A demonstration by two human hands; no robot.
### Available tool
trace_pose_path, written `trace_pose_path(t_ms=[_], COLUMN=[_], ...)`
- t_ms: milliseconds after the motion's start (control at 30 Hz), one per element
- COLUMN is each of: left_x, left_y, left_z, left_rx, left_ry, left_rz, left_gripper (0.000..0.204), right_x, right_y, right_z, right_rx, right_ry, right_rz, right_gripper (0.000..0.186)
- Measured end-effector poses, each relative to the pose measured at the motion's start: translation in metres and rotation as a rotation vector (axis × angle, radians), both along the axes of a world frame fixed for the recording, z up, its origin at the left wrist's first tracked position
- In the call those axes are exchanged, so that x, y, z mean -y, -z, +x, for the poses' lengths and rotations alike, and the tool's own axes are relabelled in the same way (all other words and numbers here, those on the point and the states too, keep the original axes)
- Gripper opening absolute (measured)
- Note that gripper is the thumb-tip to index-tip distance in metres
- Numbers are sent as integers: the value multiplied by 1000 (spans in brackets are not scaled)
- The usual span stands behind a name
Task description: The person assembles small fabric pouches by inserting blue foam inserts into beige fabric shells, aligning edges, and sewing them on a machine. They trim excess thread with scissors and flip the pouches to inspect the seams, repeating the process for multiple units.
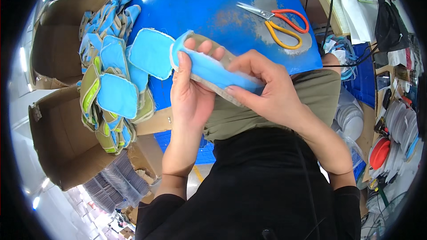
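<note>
A long blue fabric piece with a beige back and edge (207, 67) is held up in front of me, folded lengthwise along its middle. My left hand (191, 84) is closed round its left part, the thumb on the near side and fingertips showing inside the fold. My right hand (273, 84) pinches the right end between thumb and fingers; some fingers reach into the fold. Just left of it, a square blue pad with frayed edges (151, 53) lies on the blue table (187, 0). Scissors with one red and one orange handle (275, 22) rest on the table, blades slightly apart.
Blue and beige pads (118, 95), some with green panels, are heaped at the table's left edge, with bundled strips (106, 26) farther back. Cardboard boxes (66, 138) stand at left. On the right are stacked discs (380, 153), hanging cables and a black bag (391, 26).
</note>
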State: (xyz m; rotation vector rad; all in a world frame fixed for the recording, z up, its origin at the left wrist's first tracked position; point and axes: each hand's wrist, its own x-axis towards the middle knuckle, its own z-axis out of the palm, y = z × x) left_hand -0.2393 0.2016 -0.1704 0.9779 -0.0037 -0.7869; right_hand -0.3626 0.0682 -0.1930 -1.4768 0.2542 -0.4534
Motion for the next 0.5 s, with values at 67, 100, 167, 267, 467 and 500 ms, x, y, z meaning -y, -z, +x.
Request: trace_pose_path(t_ms=[67, 100, 167, 267, 467, 500], left_x=[-1, -2, -2, -3, -6, -6], left_y=[0, 0, 0, -1, 1, 1], left_z=[-1, -1, -2, -4, -9, -10], left_rx=[8, 12, 17, 4, -3, -7], left_ry=[7, 9, 5, -15, -43, -44], left_rz=[-10, -14, -27, -58, -99, -105], left_gripper=[46, 46, 44, 42, 39, 38], right_x=[2, 3, 5, 7, 8, 8], right_y=[-2, -4, -11, -10, -9, -9], right_z=[-2, -3, -3, 1, 4, 4], right_rx=[-27, -40, -63, -86, -76, -67], right_ry=[-14, -22, -16, 24, 48, 41], right_rz=[12, 17, 52, 55, 9, -1], right_gripper=[29, 26, 20, 18, 17, 16])
